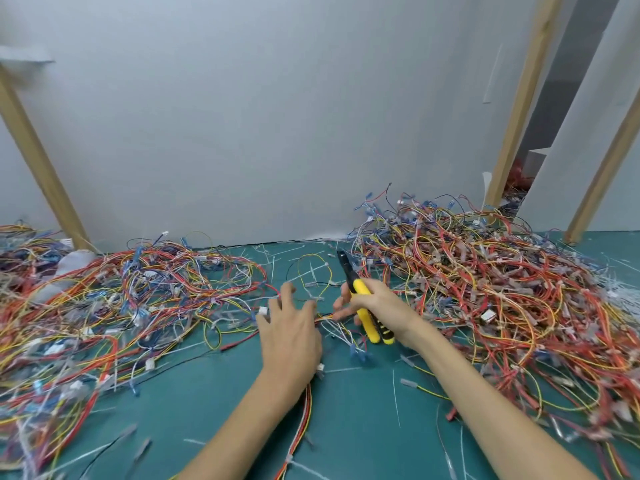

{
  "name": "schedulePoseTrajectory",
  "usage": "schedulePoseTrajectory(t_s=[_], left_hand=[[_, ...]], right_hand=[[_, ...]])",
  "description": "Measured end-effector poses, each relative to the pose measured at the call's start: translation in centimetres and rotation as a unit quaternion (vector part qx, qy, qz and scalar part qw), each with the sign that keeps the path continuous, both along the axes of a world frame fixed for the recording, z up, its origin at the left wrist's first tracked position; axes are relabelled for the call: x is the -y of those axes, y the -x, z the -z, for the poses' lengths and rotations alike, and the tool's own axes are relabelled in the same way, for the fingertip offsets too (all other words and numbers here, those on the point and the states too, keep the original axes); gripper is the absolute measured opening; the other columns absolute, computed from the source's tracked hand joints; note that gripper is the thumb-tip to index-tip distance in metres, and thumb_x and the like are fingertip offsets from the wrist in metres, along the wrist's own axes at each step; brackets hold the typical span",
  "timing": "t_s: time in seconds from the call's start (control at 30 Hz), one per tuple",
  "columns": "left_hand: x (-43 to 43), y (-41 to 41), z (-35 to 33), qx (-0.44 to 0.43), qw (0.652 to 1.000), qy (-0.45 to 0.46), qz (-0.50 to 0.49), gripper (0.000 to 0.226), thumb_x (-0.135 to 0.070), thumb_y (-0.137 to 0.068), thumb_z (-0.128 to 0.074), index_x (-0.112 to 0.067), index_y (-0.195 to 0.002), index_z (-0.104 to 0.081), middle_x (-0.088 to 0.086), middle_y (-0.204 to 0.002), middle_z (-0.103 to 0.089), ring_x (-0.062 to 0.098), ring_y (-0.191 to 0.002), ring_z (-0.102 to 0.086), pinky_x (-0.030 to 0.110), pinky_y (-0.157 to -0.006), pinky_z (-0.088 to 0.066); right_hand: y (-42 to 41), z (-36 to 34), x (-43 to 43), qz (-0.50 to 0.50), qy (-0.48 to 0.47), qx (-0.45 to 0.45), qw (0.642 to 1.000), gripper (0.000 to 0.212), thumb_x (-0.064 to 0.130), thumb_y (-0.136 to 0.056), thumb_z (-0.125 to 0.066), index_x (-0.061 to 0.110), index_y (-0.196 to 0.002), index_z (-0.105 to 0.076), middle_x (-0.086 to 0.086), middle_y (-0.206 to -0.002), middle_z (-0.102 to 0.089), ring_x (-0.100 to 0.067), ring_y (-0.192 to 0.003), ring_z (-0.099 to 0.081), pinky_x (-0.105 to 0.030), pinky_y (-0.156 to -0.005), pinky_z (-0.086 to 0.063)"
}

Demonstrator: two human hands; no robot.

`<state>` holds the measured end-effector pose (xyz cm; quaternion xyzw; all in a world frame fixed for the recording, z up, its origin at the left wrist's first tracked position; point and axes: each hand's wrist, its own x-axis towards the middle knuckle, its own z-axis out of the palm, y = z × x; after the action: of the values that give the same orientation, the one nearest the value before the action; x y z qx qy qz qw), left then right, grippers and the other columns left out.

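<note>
Soft, even light fills my view: bright, no glare, only faint shadows under my arms on the green mat (346,427). My left hand (291,334) smears with motion, while the yellow cutters (371,329) in my right hand (377,301) look crisper. The wire piles (41,393) blur toward the edges, and the wooden posts (521,98) lean from lens distortion.

L grip (289,327) splayed; R grip (375,303) clenched.

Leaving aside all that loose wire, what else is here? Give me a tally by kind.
Hands: 2, the left hand and the right hand
Yellow-handled cutters: 1, gripped by the right hand
Wooden posts: 3, one at the left, one right of centre, one at the far right
Total: 6
</note>
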<state>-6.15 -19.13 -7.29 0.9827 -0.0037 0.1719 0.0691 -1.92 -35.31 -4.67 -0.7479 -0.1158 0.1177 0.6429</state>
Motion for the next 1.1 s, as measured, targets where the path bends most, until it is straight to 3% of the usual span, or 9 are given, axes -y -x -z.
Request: schedulePoseTrajectory(t_s=[0.13,0.3,0.53,0.67,0.77,0.83,0.93,1.0,1.1], left_hand=[[0.0,-0.2,-0.4,0.067,0.995,-0.076,0.007,0.041,-0.017,-0.086,-0.053,-0.021,-0.123,-0.038,0.003,-0.127,-0.040,0.025,-0.108,-0.044,0.034,-0.083,-0.035],[-0.7,-0.8,-0.5,-0.061,0.996,-0.030,0.060,0.039,-0.020,-0.097,-0.044,-0.021,-0.136,-0.040,0.001,-0.123,-0.056,0.024,-0.116,-0.053,0.034,-0.080,-0.044],[-1.9,-1.1,-0.5,-0.044,0.996,0.056,0.062,0.025,-0.031,-0.092,-0.053,-0.009,-0.101,-0.061,0.007,-0.118,-0.042,0.030,-0.096,-0.056,0.040,-0.084,-0.046],[-2.2,-1.5,0.3,0.017,0.992,-0.100,0.079,0.035,-0.039,-0.095,-0.041,-0.014,-0.101,-0.065,0.002,-0.120,-0.051,0.026,-0.117,-0.041,0.037,-0.099,-0.028],[-1.9,-1.4,0.1,-0.006,0.988,-0.126,0.086,0.030,-0.038,-0.099,-0.034,-0.018,-0.092,-0.056,0.003,-0.103,-0.064,0.027,-0.111,-0.050,0.039,-0.095,-0.029],[-1.5,-1.2,0.1,-0.026,0.994,0.038,0.096,0.031,-0.039,-0.100,-0.037,-0.015,-0.083,-0.045,0.007,-0.089,-0.066,0.029,-0.094,-0.057,0.039,-0.081,-0.037],[-0.9,-0.9,-0.4,-0.073,0.937,0.325,0.104,0.034,-0.036,-0.098,-0.050,-0.012,-0.074,-0.054,0.000,-0.064,-0.068,0.019,-0.067,-0.061,0.034,-0.067,-0.046],[-0.9,-0.9,-0.8,-0.149,0.868,0.458,0.118,0.034,-0.033,-0.096,-0.057,-0.010,-0.070,-0.058,0.001,-0.059,-0.067,0.016,-0.057,-0.056,0.026,-0.059,-0.045],[-1.6,-0.7,-1.4,-0.282,0.726,0.607,0.159,0.029,-0.026,-0.093,-0.063,-0.001,-0.079,-0.062,0.016,-0.073,-0.068,0.026,-0.068,-0.065,0.022,-0.056,-0.050]], right_hand=[[-0.3,0.4,0.1,0.053,-0.025,-0.017,0.998,0.028,0.015,-0.063,-0.053,0.010,-0.090,-0.050,-0.008,-0.082,-0.071,-0.028,-0.085,-0.074,-0.024,-0.052,-0.045],[-0.4,0.8,0.8,0.079,-0.089,-0.070,0.990,0.020,0.020,-0.066,-0.052,0.008,-0.081,-0.048,-0.016,-0.085,-0.071,-0.024,-0.071,-0.071,-0.028,-0.048,-0.049],[-0.5,0.9,1.2,0.059,-0.092,-0.060,0.992,0.018,0.014,-0.061,-0.051,0.005,-0.075,-0.050,-0.017,-0.087,-0.073,-0.028,-0.081,-0.072,-0.025,-0.053,-0.047],[-0.6,1.1,1.4,0.052,-0.088,-0.055,0.993,0.020,0.014,-0.061,-0.050,0.006,-0.078,-0.048,-0.015,-0.085,-0.074,-0.026,-0.081,-0.073,-0.025,-0.053,-0.048],[-0.7,1.3,1.5,0.063,-0.073,-0.034,0.995,0.023,0.015,-0.063,-0.051,0.005,-0.083,-0.051,-0.010,-0.080,-0.073,-0.023,-0.075,-0.072,-0.027,-0.053,-0.049],[-0.8,1.7,1.7,0.076,-0.089,-0.027,0.993,0.023,0.011,-0.067,-0.053,0.004,-0.089,-0.052,-0.010,-0.077,-0.072,-0.021,-0.067,-0.069,-0.026,-0.051,-0.050],[-1.1,2.1,1.9,0.091,-0.107,-0.026,0.990,0.007,0.001,-0.088,-0.051,0.005,-0.093,-0.053,-0.013,-0.078,-0.071,-0.021,-0.068,-0.068,-0.026,-0.052,-0.050],[-1.2,2.3,1.9,0.096,-0.110,-0.027,0.989,0.006,0.002,-0.091,-0.050,0.006,-0.093,-0.054,-0.014,-0.078,-0.071,-0.019,-0.066,-0.066,-0.027,-0.053,-0.050],[-1.2,2.4,1.9,0.112,-0.112,-0.019,0.987,0.006,0.008,-0.094,-0.052,0.007,-0.091,-0.056,-0.012,-0.074,-0.070,-0.017,-0.060,-0.064,-0.025,-0.053,-0.052]])
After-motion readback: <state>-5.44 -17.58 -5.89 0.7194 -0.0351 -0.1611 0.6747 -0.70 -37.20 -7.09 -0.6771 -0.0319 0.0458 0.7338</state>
